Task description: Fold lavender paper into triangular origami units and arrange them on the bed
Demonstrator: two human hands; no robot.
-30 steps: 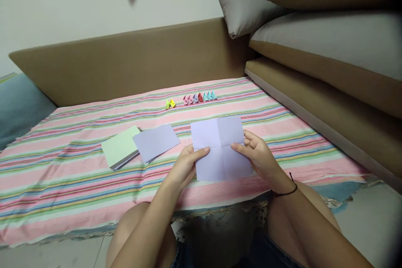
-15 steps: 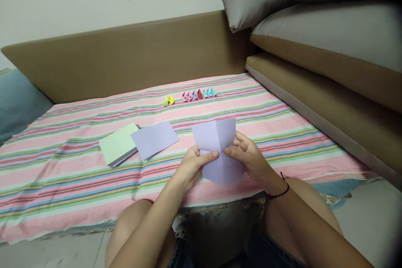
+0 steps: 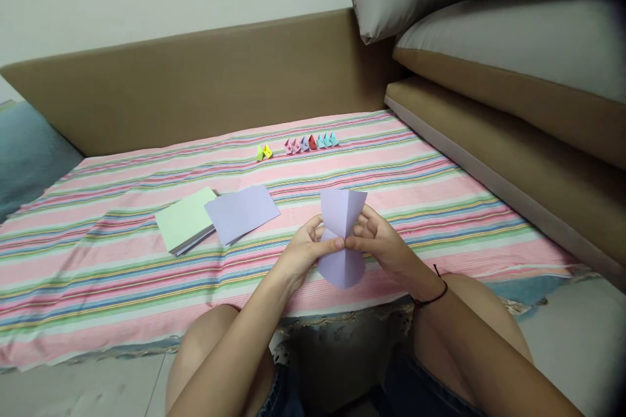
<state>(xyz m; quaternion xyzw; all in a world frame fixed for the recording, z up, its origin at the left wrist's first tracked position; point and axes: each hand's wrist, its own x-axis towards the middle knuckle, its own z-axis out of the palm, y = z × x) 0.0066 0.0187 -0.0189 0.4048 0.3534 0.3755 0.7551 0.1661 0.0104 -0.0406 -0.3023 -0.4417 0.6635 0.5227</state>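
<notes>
Between my two hands is a creased sheet of purple paper, pinched inward at its middle so the upper and lower parts flare out. My left hand grips its left side, thumb on the near face and fingers behind. On the other side, my right hand pinches the paper the same way. Both thumb tips almost meet at the centre crease. To the left lie a few purple sheets, their edge near a stack of paper with a pale green sheet on top.
Small folded paper pieces stand in a row farther back, among them yellow, red and light blue ones. A striped cloth covers the seat. Large cushions are piled at the right, and a brown backrest closes off the back.
My hands have come closer together, and the purple paper between them has buckled into a narrower shape with its sides drawn in. The camera view has shifted slightly.
</notes>
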